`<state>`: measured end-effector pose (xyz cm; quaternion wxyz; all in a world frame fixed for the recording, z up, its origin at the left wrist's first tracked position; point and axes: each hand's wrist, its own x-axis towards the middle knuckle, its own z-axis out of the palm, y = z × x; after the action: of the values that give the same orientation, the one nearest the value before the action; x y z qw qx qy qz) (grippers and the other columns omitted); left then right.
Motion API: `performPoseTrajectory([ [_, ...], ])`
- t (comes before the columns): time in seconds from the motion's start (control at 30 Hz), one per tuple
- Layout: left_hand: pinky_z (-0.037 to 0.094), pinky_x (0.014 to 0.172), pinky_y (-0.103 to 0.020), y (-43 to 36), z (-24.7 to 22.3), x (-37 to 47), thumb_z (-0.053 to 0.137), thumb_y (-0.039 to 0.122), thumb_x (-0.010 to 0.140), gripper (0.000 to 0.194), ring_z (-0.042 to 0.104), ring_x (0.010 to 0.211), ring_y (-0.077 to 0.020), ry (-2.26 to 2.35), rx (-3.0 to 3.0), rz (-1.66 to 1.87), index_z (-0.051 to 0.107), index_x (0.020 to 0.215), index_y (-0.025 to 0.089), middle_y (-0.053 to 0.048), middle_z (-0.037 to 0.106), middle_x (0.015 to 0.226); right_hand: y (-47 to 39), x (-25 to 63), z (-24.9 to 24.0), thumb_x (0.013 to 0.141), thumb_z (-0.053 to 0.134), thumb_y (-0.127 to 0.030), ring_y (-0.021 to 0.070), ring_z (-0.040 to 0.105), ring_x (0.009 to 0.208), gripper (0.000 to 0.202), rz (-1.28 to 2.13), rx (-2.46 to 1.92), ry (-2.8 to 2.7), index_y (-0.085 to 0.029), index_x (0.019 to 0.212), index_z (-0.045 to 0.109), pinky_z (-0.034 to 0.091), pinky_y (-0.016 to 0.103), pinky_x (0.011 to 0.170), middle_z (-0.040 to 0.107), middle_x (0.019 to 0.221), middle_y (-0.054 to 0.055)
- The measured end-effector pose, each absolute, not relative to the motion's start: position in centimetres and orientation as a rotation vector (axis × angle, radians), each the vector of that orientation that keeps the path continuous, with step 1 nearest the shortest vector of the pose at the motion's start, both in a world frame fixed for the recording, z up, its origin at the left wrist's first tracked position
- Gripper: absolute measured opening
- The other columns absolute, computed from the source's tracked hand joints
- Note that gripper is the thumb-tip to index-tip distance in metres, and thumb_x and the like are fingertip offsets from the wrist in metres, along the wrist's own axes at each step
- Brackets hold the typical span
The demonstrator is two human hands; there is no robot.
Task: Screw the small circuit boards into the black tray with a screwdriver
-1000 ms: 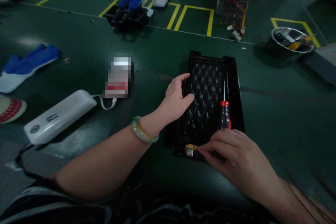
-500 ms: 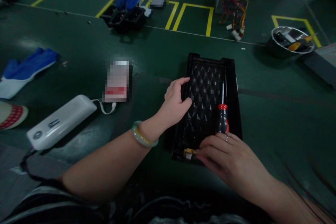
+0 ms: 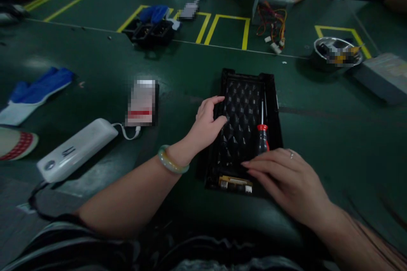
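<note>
A black plastic panel [image 3: 241, 114] with a textured inner face lies on the green table. My left hand [image 3: 208, 123] rests at its left edge, thumb and forefinger apart, holding nothing. Along the panel's right side lies a screwdriver [image 3: 262, 135] with a black and red handle, its shaft pointing away from me. My right hand [image 3: 282, 173] is over the lower right corner, fingertips close together; whether anything small is between them is too dark to tell. A yellowish circuit board [image 3: 235, 181] with silvery connectors sits at the panel's near end.
To the left are a phone [image 3: 141, 103], a white power bank [image 3: 78, 150] and a blue-white glove [image 3: 38, 91]. Farther back stand a black tray [image 3: 148, 31] and a metal bowl [image 3: 337, 53]. Opposite, a person's hands hold a metal box [image 3: 273, 0] with wires.
My right hand has moved off the small circuit board and up a little, so more of the board shows. The whole view has shifted slightly; my left hand stays at the panel edge.
</note>
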<state>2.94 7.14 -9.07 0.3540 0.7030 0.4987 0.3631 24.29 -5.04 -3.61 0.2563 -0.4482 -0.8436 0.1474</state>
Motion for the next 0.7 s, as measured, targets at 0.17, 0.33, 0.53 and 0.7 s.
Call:
performPoseTrajectory([
  [0.17, 0.031, 0.12, -0.043, 7.4, -9.4, 2.9, 0.057, 0.017, 0.084, 0.049, 0.045, 0.136, -0.024, 1.292, 1.803, 0.949, 0.051, 0.133, 0.02, -0.009, 0.051, 0.139, -3.9, 25.6, -3.3, 0.096, 0.063, -0.025, 0.0155, 0.059, 0.087, 0.018, 0.145, -1.347, -2.372, -0.029, 0.111, 0.072, 0.04, 0.032, 0.077, 0.069, 0.099, -0.001],
  [0.33, 0.031, 0.12, -0.042, 7.5, -9.6, 2.8, 0.058, 0.017, 0.084, 0.05, 0.044, 0.136, -0.0233, 1.271, 1.827, 0.952, 0.05, 0.133, 0.02, -0.01, 0.05, 0.14, -3.4, 23.5, -3.1, 0.097, 0.059, -0.023, 0.0184, 0.057, 0.091, 0.023, 0.259, -1.32, -2.637, -0.034, 0.111, 0.073, 0.038, 0.035, 0.08, 0.066, 0.103, -0.001],
  [0.53, 0.029, 0.121, -0.041, 7.4, -9.4, 2.9, 0.058, 0.017, 0.084, 0.05, 0.043, 0.138, -0.0235, 1.288, 1.858, 0.927, 0.049, 0.134, 0.019, -0.011, 0.049, 0.141, -2.0, 21.2, -3.5, 0.097, 0.06, -0.026, 0.0192, 0.055, 0.089, 0.016, 0.36, -1.33, -2.739, -0.029, 0.102, 0.075, 0.039, 0.036, 0.083, 0.063, 0.096, 0.001],
  [0.7, 0.031, 0.12, -0.045, 7.3, -9.2, 2.9, 0.058, 0.017, 0.085, 0.052, 0.043, 0.138, -0.0261, 1.305, 1.86, 0.907, 0.049, 0.135, 0.018, -0.012, 0.048, 0.143, -1.2, 20.9, -3.3, 0.095, 0.061, -0.02, 0.0183, 0.055, 0.091, 0.014, 0.474, -1.283, -2.793, -0.026, 0.094, 0.073, 0.041, 0.036, 0.088, 0.063, 0.096, 0.0],
])
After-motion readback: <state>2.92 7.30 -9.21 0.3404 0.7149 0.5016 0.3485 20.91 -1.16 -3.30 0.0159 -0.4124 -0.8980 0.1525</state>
